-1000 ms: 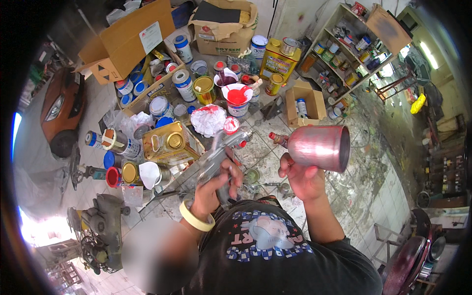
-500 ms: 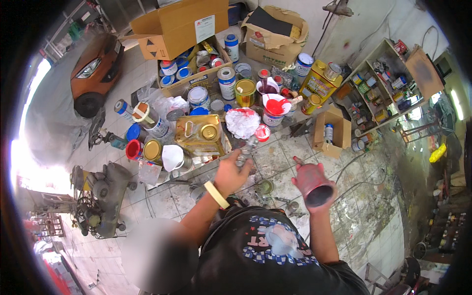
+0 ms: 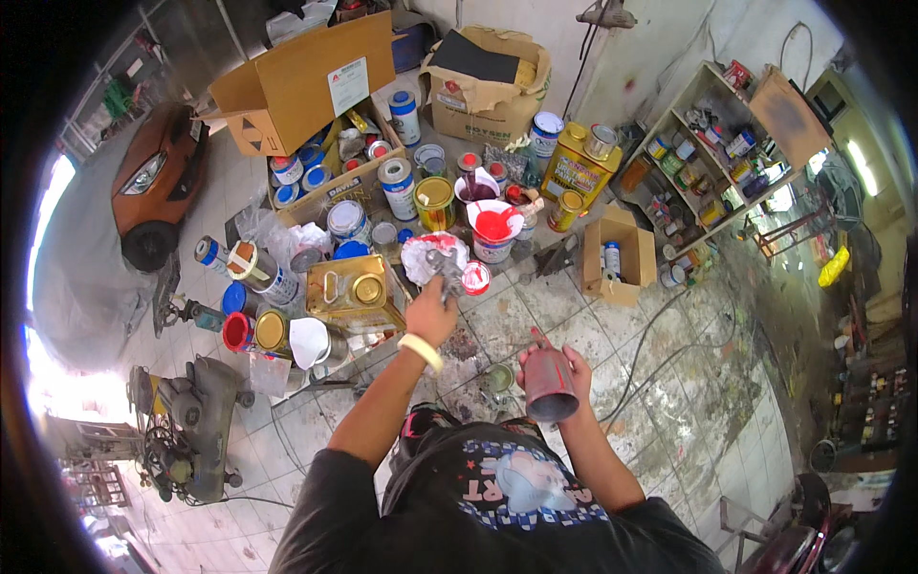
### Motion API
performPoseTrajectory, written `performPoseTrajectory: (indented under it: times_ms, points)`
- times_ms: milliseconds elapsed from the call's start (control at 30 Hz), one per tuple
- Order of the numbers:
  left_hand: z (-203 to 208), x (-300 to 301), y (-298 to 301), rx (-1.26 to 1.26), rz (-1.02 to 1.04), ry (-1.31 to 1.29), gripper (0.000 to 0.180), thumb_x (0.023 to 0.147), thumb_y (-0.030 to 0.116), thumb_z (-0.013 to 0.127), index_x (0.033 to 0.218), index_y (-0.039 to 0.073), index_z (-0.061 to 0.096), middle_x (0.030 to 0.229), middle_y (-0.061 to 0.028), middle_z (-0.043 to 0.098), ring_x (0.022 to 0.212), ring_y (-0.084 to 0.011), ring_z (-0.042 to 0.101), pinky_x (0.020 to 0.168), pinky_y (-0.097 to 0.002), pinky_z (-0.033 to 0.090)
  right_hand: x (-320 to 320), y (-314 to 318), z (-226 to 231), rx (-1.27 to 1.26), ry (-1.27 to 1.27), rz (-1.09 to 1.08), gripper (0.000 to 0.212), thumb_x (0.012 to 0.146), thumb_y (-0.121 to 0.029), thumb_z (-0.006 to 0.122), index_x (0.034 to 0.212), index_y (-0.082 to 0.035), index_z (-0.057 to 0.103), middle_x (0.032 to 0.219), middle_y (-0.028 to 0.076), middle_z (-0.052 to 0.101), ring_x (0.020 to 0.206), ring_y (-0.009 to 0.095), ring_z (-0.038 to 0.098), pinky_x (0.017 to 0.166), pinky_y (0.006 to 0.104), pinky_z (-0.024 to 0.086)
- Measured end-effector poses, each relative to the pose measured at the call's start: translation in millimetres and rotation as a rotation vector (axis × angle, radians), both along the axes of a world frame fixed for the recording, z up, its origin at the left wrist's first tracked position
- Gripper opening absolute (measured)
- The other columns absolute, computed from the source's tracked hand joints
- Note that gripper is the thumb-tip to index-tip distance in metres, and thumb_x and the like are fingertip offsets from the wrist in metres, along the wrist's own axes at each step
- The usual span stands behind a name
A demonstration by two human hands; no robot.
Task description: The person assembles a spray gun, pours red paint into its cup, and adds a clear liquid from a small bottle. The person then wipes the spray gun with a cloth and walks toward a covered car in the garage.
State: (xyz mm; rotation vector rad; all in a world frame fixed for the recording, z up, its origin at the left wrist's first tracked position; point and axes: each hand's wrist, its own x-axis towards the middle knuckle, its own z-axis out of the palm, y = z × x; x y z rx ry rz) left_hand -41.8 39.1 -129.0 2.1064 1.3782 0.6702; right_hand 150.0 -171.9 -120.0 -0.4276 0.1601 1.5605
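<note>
My left hand (image 3: 430, 316) is closed around a grey metal spray gun (image 3: 443, 268), held over a crumpled white rag (image 3: 415, 251) with red stains. Whether the gun touches the rag I cannot tell. In my right hand (image 3: 579, 371) is a red-stained metal cup (image 3: 549, 375), tilted so that its dark open mouth faces me; the fingers wrap its side. A white-and-blue can (image 3: 491, 249) with red paint (image 3: 493, 226) in its paper-lined top stands just beyond the rag. Beside the rag sits a small red-and-white tin (image 3: 475, 278).
Paint cans crowd the low surface, with a gold rectangular tin (image 3: 349, 301) at its near side. Cardboard boxes (image 3: 488, 86) stand behind; a small open box (image 3: 593, 253) is to the right, before a shelf (image 3: 703, 177). A compressor (image 3: 196, 421) stands left. Hoses (image 3: 660, 359) cross the tiled floor.
My left hand has moved forward with the spray gun, bringing it over the rag. The cup in my right hand has shifted left, and my view has turned slightly.
</note>
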Motion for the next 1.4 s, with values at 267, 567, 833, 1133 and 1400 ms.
performPoseTrajectory:
  times_ms: [267,567,833,1133,1400]
  points:
    - [-123.5,17.6,76.2,-0.112,-0.005,0.484,0.041,0.087,0.010,0.060,0.127,0.007,0.051,0.137,-0.0149,0.049,0.118,-0.0433,0.056,0.092,-0.0521,0.055,1.7,-26.1,-3.3,-0.200,-0.042,-0.059,0.051,0.092,-0.038,0.056,0.133,-0.007,0.054,0.109,0.012,0.068,0.107,0.033,0.064,0.091,0.0546,0.052]
    - [-166.3,-0.8,102.4,-0.384,0.027,0.184,0.047,0.082,0.011,0.065,0.128,0.004,0.055,0.125,-0.0244,0.062,0.114,-0.0388,0.063,0.097,-0.0465,0.051,17.2,-4.7,-31.7,-0.126,-0.164,0.168,0.050,0.096,-0.042,0.053,0.119,0.001,0.061,0.120,0.020,0.065,0.106,0.038,0.064,0.097,0.0512,0.052]
    - [8.3,-1.3,-0.8,-0.002,0.032,-0.202,0.050,0.077,0.022,0.076,0.118,-0.002,0.060,0.126,-0.0264,0.053,0.098,-0.0446,0.064,0.088,-0.0506,0.052,16.1,60.9,-29.3,0.240,-0.279,0.316,0.029,0.103,-0.035,0.052,0.116,-0.012,0.063,0.108,0.004,0.067,0.108,0.023,0.062,0.094,0.0450,0.049]
    - [68.6,-50.6,-108.4,-0.172,0.539,-0.782,0.046,0.088,0.043,0.074,0.108,0.002,0.068,0.088,-0.0129,0.073,0.080,-0.0267,0.070,0.073,-0.0404,0.055,-3.6,115.7,-14.5,0.168,-0.272,0.589,0.032,0.104,-0.035,0.049,0.114,-0.007,0.063,0.111,0.006,0.067,0.109,0.024,0.062,0.099,0.0456,0.049]
    - [53.2,-62.6,-107.2,-0.243,0.446,-1.040,0.034,0.096,0.032,0.069,0.119,0.006,0.067,0.102,-0.0074,0.073,0.094,-0.0159,0.065,0.088,-0.0334,0.051,-20.9,50.0,-18.1,0.040,-0.296,0.547,0.032,0.103,-0.035,0.051,0.118,-0.009,0.063,0.107,0.005,0.067,0.105,0.025,0.063,0.091,0.0480,0.052]
